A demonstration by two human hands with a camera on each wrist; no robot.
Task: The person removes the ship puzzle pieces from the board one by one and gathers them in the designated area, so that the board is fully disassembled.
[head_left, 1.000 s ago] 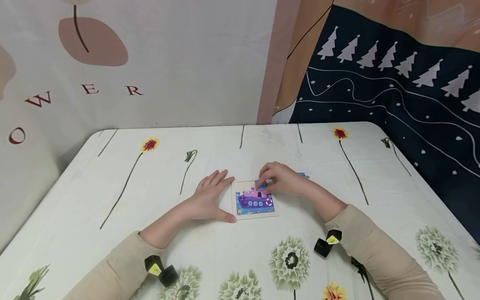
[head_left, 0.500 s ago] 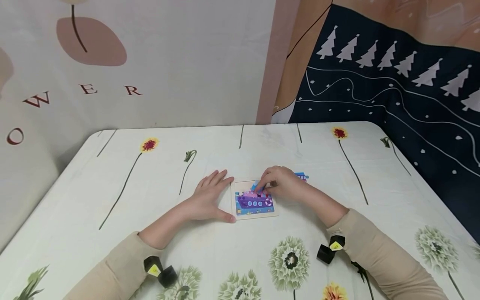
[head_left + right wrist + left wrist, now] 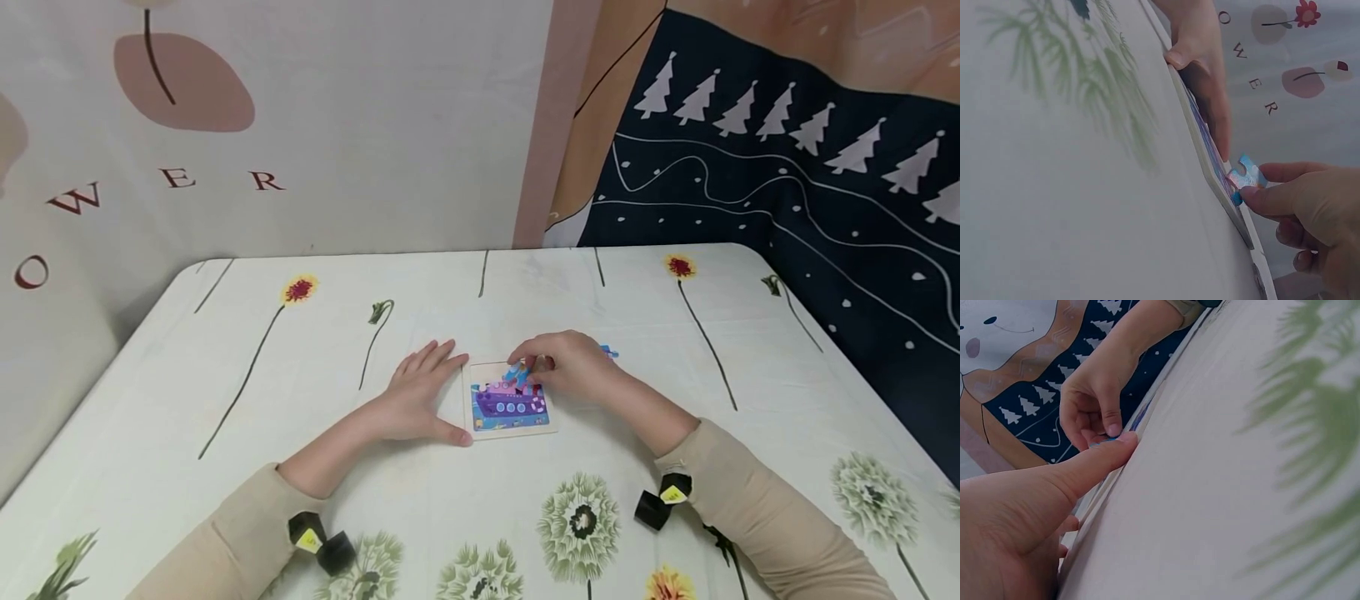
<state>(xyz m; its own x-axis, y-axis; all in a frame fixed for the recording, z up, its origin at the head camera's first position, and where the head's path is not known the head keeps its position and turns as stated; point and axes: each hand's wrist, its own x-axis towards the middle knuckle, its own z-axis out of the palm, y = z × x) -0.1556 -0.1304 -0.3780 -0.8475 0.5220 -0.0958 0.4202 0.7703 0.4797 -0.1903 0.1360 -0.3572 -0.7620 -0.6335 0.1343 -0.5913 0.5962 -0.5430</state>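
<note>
A small jigsaw puzzle board (image 3: 517,433) with a pale wooden rim lies flat, showing a purple and pink ship on blue water. My left hand (image 3: 416,400) rests beside it with fingers spread, thumb and index fingertip at its left edge. Over the board's upper right part, my right hand (image 3: 573,362) pinches a blue puzzle piece (image 3: 1250,174) between thumb and index finger. This piece is tilted up from the board, its knobs and notch showing in the right wrist view. Bare pale backing shows at the board's upper left. My right fingers hide its upper right corner.
Behind my right hand lies a loose blue puzzle piece (image 3: 611,352), partly hidden by the hand. A white flower-print cloth (image 3: 420,500) covers the table. Fabric hangings (image 3: 390,125) rise along the back and right edges.
My right hand has come slightly down from its position a second ago and turned the blue piece, which now shows more. The left hand stays in place at the board.
</note>
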